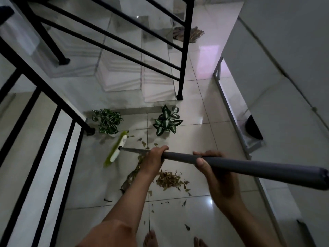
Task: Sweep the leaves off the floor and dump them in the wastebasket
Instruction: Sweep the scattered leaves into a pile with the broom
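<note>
While the tiled floor [187,211] is stretching from the near edge to the far stairs, the broom [231,164] is lying across it, its green head [116,148] at left. The left hand [154,157] and right hand [210,163] are both gripping the handle. Dry leaves [169,179] are lying heaped beneath.

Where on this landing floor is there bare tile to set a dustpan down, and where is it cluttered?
Bare tile lies right of the leaf pile, toward the white shelf frame, and left of the broom head along the black railing. It is crowded between the two potted plants and around the feet, where leaves scatter.
</note>
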`<control>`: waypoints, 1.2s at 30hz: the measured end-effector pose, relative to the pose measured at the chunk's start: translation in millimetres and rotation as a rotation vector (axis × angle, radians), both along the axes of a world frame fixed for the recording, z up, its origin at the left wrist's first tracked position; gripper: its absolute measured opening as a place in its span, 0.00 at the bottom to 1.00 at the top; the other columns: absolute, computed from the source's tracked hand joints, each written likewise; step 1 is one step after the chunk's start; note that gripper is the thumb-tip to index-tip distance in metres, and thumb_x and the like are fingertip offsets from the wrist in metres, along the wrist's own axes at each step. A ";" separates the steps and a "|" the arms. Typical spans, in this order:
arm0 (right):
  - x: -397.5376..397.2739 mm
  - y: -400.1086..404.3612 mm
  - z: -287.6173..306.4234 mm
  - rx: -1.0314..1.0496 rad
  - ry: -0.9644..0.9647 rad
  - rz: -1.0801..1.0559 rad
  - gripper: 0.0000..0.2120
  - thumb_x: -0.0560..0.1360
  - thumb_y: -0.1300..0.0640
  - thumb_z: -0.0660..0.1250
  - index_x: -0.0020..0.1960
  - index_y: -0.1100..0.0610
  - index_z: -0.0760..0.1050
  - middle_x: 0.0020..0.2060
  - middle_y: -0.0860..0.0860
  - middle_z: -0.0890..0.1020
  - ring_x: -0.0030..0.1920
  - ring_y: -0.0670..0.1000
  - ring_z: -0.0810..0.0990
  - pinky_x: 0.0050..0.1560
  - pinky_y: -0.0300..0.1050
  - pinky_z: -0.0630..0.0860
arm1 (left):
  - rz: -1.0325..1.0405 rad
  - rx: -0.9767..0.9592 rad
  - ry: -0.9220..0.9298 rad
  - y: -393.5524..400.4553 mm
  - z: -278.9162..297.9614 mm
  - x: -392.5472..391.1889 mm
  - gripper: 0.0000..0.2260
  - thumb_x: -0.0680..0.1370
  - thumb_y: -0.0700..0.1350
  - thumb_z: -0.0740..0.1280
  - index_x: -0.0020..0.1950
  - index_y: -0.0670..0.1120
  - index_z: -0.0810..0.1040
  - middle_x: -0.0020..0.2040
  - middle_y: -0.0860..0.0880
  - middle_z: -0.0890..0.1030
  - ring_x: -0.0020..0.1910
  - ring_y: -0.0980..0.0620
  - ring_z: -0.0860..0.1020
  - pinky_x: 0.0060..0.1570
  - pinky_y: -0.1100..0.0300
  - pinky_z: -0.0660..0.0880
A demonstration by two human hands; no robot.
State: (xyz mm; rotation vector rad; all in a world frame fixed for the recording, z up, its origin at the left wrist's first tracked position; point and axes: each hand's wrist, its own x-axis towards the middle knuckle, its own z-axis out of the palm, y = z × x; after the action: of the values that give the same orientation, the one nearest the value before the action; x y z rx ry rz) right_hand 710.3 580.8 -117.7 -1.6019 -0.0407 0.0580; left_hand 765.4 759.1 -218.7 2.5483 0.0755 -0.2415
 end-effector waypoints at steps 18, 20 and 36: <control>-19.3 -44.6 43.2 -0.190 -0.020 -0.077 0.17 0.56 0.30 0.65 0.42 0.36 0.74 0.44 0.43 0.79 0.40 0.44 0.79 0.37 0.32 0.77 | -0.236 -0.033 0.049 -54.3 24.1 -9.3 0.12 0.75 0.36 0.64 0.56 0.48 0.75 0.50 0.45 0.81 0.50 0.47 0.78 0.48 0.55 0.75; -18.0 -50.8 53.2 -0.162 -0.038 -0.086 0.12 0.61 0.40 0.70 0.41 0.43 0.75 0.39 0.49 0.80 0.40 0.39 0.78 0.36 0.28 0.75 | -0.237 -0.029 0.017 -56.7 33.7 -12.1 0.12 0.75 0.36 0.63 0.56 0.48 0.75 0.50 0.45 0.81 0.49 0.48 0.78 0.46 0.58 0.72; 5.2 -5.8 -11.4 -0.019 -0.051 -0.062 0.10 0.67 0.48 0.66 0.46 0.50 0.73 0.43 0.52 0.81 0.44 0.47 0.81 0.43 0.37 0.78 | -0.141 0.100 0.039 -2.0 5.8 13.7 0.18 0.75 0.36 0.65 0.63 0.48 0.73 0.56 0.43 0.80 0.54 0.43 0.78 0.53 0.50 0.74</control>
State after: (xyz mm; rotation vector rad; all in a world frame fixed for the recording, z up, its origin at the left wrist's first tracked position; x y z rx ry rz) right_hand 715.5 575.0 -129.2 -1.6221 -0.0302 -0.0308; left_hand 779.1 757.1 -212.9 2.6520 -0.0801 -0.3503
